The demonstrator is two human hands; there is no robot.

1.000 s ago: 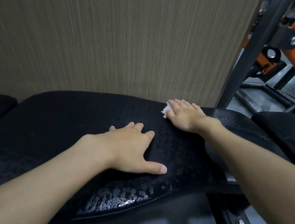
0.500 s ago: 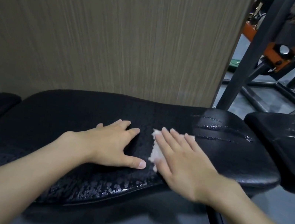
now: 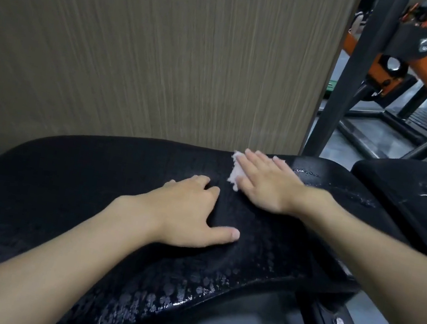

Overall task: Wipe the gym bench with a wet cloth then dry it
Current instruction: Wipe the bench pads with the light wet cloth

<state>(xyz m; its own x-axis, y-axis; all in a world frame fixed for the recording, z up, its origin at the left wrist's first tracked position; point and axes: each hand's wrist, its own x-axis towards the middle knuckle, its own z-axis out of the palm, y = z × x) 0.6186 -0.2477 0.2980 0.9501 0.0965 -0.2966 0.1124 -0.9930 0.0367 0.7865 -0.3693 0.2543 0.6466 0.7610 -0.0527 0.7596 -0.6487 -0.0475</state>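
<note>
Right hand (image 3: 264,187), fingers flat, presses the white cloth (image 3: 234,175) mid-frame; left hand (image 3: 186,214) rests released on the wet gym bench (image 3: 62,179) and could slip.

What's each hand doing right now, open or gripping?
Left hand: open, flat on the black bench pad, holding nothing.
Right hand: open, pressing the white cloth flat onto the pad.

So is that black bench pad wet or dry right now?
Wet: water beads glisten on the bench pad along its near edge and by the right hand, which presses a white cloth onto it.
</note>
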